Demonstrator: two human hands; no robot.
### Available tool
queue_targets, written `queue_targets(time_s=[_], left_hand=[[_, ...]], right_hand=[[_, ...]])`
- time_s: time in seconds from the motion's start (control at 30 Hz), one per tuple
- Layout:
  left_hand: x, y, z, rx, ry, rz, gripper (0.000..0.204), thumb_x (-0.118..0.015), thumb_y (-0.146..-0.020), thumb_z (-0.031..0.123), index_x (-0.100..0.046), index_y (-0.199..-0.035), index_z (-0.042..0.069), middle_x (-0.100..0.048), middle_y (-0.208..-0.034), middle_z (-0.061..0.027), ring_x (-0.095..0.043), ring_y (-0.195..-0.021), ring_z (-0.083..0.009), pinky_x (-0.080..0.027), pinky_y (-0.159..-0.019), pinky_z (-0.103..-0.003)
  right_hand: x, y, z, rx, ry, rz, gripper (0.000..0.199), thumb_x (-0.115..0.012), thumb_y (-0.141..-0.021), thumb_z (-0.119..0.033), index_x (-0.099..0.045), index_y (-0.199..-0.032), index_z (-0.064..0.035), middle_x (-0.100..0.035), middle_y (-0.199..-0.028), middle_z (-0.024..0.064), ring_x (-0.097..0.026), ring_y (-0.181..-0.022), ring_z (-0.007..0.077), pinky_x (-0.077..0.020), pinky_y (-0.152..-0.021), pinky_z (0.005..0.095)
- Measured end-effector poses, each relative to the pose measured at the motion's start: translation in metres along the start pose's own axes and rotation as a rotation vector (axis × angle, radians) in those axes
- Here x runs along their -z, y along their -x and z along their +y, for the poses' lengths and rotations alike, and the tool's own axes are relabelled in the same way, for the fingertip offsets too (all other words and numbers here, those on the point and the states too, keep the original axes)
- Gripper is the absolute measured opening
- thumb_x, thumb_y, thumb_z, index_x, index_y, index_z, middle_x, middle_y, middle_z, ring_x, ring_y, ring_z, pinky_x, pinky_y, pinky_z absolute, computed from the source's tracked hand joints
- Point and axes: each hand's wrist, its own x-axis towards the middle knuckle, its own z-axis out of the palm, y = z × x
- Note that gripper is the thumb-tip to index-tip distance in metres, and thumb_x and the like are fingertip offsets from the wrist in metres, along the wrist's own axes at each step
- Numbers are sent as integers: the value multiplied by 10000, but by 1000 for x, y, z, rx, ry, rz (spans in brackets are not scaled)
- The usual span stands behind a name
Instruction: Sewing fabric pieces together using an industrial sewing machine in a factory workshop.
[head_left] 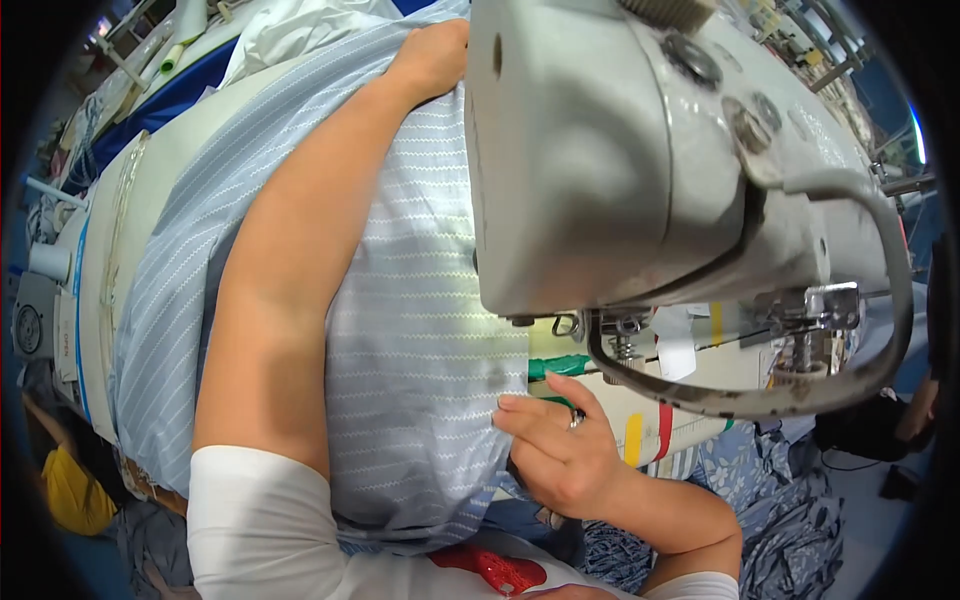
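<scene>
A light blue striped cloth [410, 290] with white wavy lines lies spread over the table, left of a sewing machine head [570, 160]. My left arm stretches across this cloth. At the far end my left hand [428, 62] rests on it beside the machine, and its fingers are mostly hidden. Closer to my body, my right hand [560, 450] pinches the cloth's right edge between its fingers. A ring [577, 417] shows on one finger. The machine's needle area is hidden behind its head.
A curved grey hose [760, 405] loops from the machine over its bed, near green, yellow and red tape [665, 430]. Patterned cloth [790, 520] is heaped at lower right. White cloth [290, 40] lies at the back left. A person in yellow [75, 490] is at far left.
</scene>
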Motion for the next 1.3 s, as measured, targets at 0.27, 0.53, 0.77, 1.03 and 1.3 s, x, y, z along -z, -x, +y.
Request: queue_targets(time_s=[0.27, 0.53, 0.77, 1.03, 1.3], left_hand=[[23, 42, -11, -141, -44, 32, 514, -520, -899, 388, -515, -1231, -5, -545, -1246, -211, -512, -1151, -363, -393, -987, -417], [153, 344, 32, 245, -331, -71, 658, -642, -857, 271, -370, -1373, -31, -416, -1384, -241, -389, -1299, -364, -302, -1086, -397], [162, 511, 23, 485, -625, 307, 448, -609, -885, 264, -500, -1205, -29, -543, -1166, -240, -526, -1059, -378, -400, -932, -408], [218, 417, -35, 488, -363, 831, 352, -518, -947, 322, -541, -898, -25, -592, -817, -204, -566, -768, -346, -438, -715, -405], [302, 281, -39, 20, -688, 791, 267, -505, -955, 342, -544, -914, 81, -625, -844, -191, -598, -766, -412, -458, -632, -479]], right_hand=[[-5, 2, -20, -108, 66, 89, 132, -635, -660, 29, -624, -786, -8, -640, -1038, 108, -649, -979, 260, -375, -983, 433], [-46, 107, -97, -484, -392, 109, 213, -705, -732, -25, -649, -935, 7, -639, -1012, 126, -637, -907, 253, -449, -862, 372], [-143, 105, -118, -1001, -1251, 90, 255, -717, -826, -139, -636, -1032, -13, -643, -992, 47, -579, -879, 115, -451, -793, 243], [-96, 120, -135, -882, -1394, 86, 289, -636, -898, -246, -663, -974, 32, -659, -849, 39, -556, -828, 60, -448, -764, 236], [25, 144, -140, -810, -1310, 293, 218, -662, -871, -214, -665, -830, 0, -637, -747, -20, -530, -656, 42, -430, -587, 209]])
